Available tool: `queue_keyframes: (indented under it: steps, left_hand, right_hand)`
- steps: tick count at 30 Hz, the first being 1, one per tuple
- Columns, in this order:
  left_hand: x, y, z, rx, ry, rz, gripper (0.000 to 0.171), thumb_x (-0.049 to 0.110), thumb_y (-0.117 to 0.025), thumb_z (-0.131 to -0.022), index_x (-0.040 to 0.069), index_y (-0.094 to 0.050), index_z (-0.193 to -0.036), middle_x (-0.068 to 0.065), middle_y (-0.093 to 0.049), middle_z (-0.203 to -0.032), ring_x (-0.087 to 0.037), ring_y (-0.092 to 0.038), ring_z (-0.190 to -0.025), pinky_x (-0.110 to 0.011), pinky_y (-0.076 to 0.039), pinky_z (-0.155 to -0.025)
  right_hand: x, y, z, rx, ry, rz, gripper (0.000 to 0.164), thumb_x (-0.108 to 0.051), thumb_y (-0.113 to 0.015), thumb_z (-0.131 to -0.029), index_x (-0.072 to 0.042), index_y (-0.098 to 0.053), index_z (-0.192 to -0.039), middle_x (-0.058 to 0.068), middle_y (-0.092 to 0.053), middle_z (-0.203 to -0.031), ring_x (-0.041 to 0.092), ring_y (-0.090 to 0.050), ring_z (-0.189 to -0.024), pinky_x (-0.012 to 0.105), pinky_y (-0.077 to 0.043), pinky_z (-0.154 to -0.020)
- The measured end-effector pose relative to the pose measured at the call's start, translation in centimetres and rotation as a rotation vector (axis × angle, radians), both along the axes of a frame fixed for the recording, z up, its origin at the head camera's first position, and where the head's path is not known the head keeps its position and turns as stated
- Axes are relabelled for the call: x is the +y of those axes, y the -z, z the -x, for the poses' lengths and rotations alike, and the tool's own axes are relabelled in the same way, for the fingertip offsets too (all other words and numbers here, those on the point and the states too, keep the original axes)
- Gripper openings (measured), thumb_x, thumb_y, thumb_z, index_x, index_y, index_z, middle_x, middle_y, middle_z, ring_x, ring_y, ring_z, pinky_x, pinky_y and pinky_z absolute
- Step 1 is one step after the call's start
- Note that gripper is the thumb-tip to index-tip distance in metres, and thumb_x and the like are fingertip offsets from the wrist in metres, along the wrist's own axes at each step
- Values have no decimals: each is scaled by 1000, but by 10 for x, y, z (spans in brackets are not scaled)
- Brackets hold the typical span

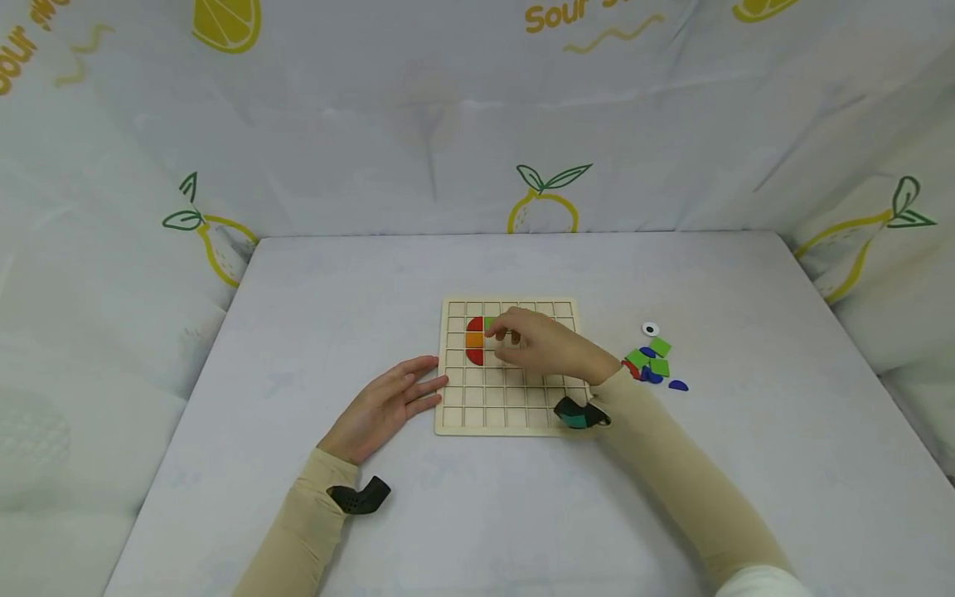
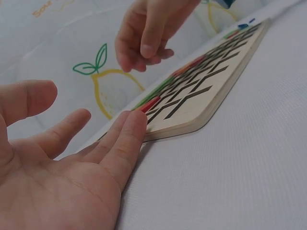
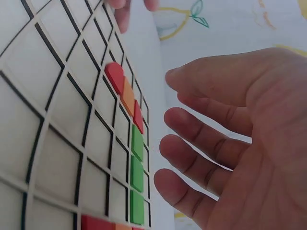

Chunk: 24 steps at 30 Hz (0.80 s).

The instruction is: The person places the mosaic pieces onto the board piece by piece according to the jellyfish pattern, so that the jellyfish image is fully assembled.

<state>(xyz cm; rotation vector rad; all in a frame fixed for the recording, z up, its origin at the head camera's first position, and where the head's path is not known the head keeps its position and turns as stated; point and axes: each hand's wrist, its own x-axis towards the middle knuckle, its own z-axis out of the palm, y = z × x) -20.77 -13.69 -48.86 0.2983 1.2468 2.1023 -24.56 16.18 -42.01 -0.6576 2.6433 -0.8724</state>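
A wooden grid board [image 1: 485, 419] lies on the table. Near its left side, a red piece [image 1: 475, 357], an orange square [image 1: 474, 340] and another red piece stand in one column. In the right wrist view, green squares [image 3: 137, 172] continue in a row from there, with more red and orange at the lower edge [image 3: 98, 223]. My right hand [image 1: 548, 340] hovers over the board, fingers loosely bent, nothing between thumb and fingertips; it hides part of the grid. My left hand [image 1: 384, 406] lies palm turned up and inward, its fingertips [image 2: 136, 122] at the board's left edge.
Right of the board lies a loose pile with green squares [image 1: 660, 347], blue curved pieces [image 1: 678, 385] and red ones [image 1: 631, 369]. A white disc with a dark centre [image 1: 651, 329] sits just behind it. A lemon-print cloth [image 1: 425, 124] hangs behind the table.
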Motion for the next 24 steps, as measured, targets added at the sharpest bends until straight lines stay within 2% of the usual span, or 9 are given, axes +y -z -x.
queue_keyframes:
  steps: [5, 15, 19, 24]
  left_hand:
    - [0, 0, -1, -8, -5, 7, 49, 18, -34, -112, -1, -27, -157, -18, -20, -166, -23, -47, -144, -31, -48, -113]
    - [1, -1, -1, 0, -12, 13, 49, 18, -34, -112, -2, -27, -156, -19, -20, -166, -25, -46, -145, -32, -48, -114]
    - [1, -1, -1, 5, -9, 9, 49, 18, -33, -112, -2, -27, -156, -19, -20, -166, -25, -46, -144, -32, -48, -114]
    - [1, -1, -1, 9, -3, 6, 50, 18, -33, -112, -2, -26, -157, -19, -19, -166, -25, -46, -145, -33, -48, -114]
  right_hand:
    - [18, -4, -5, 4, 34, 69, 31, -20, -64, -99, -8, -65, -127, 3, -67, -114, 18, -56, -98, 32, -53, -81]
    - [62, -7, -14, 9, 136, 105, 31, -21, -63, -101, -9, -64, -129, 3, -67, -112, 20, -56, -101, 32, -51, -79]
    - [81, -9, -17, 24, 189, 79, 29, -20, -62, -101, -9, -64, -128, 5, -66, -114, 21, -56, -102, 33, -50, -81]
    - [103, -13, -21, 25, 251, -8, 31, -18, -61, -101, -6, -63, -130, 9, -65, -117, 24, -56, -104, 33, -51, -80]
